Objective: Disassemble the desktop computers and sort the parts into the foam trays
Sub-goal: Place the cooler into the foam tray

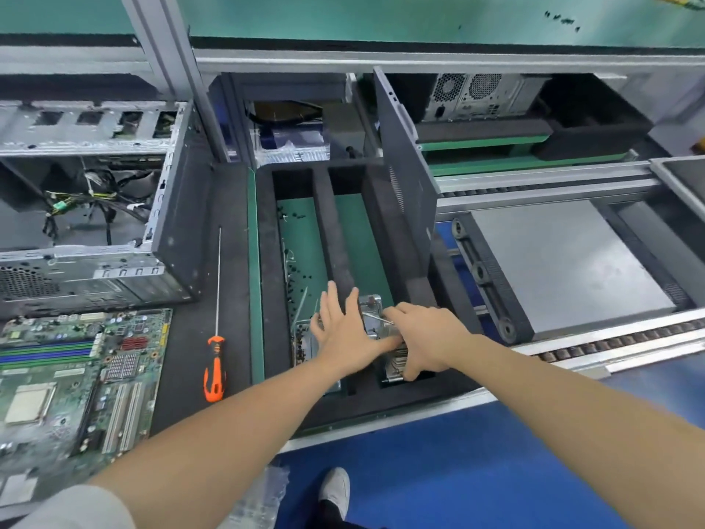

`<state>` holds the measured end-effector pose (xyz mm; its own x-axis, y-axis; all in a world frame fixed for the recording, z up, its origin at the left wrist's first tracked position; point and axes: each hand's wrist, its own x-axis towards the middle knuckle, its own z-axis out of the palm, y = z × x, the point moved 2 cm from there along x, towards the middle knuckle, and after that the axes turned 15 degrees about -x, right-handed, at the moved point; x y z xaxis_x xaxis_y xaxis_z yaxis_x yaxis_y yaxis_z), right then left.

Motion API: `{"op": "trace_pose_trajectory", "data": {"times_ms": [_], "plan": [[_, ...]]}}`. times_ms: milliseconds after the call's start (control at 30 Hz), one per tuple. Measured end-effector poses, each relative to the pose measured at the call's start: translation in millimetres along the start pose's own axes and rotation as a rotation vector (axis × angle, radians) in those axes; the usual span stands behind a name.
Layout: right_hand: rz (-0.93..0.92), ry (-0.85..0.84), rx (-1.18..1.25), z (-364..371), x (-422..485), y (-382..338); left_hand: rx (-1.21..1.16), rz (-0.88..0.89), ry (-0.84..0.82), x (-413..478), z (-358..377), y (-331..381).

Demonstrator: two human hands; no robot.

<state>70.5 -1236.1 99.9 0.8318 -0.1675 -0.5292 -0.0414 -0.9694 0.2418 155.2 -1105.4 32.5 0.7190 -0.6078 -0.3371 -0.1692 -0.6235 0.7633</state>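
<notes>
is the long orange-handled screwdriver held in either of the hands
No, the screwdriver lies on the black mat; the left hand is empty and the right hand grips a silver metal part.

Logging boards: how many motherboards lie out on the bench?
1: the motherboard lies at lower left, beside the orange screwdriver; others may be hidden.

**A Computer Teardown Line on a Factory Floor**

It was an industrial workshop. A roller conveyor (610,343) ran along a bench built of aluminium framing (164,43). A stripped computer case (95,257) lay open with its wiring loose. A bare motherboard (76,376) sat just beside it, with an orange-handled screwdriver (214,370) near. A black foam tray (269,261) held loose screws (290,215), another tower (477,97) stood behind, and the floor (457,471) was blue.
</notes>
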Motion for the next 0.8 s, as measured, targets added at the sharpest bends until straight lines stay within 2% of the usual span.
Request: {"op": "trace_pose_trajectory", "data": {"times_ms": [233, 500, 633, 800], "plan": [[0.006, -0.099, 0.038, 12.9, 20.1, -4.5, -0.034, -0.099, 0.075, -0.8, 8.7, -11.4], [0.092, -0.019, 0.040, 25.5, 33.0, -11.5, -0.018, -0.130, 0.165, -1.0, 9.8, -13.2], [0.083, -0.050, 0.055, 28.0, 36.2, -7.7, -0.030, -0.124, 0.164, -0.7, 10.3, -11.8], [0.092, -0.049, 0.294, 26.0, 29.3, -3.6, -0.004, -0.113, 0.110, -1.2, 7.4, -15.2]]}}
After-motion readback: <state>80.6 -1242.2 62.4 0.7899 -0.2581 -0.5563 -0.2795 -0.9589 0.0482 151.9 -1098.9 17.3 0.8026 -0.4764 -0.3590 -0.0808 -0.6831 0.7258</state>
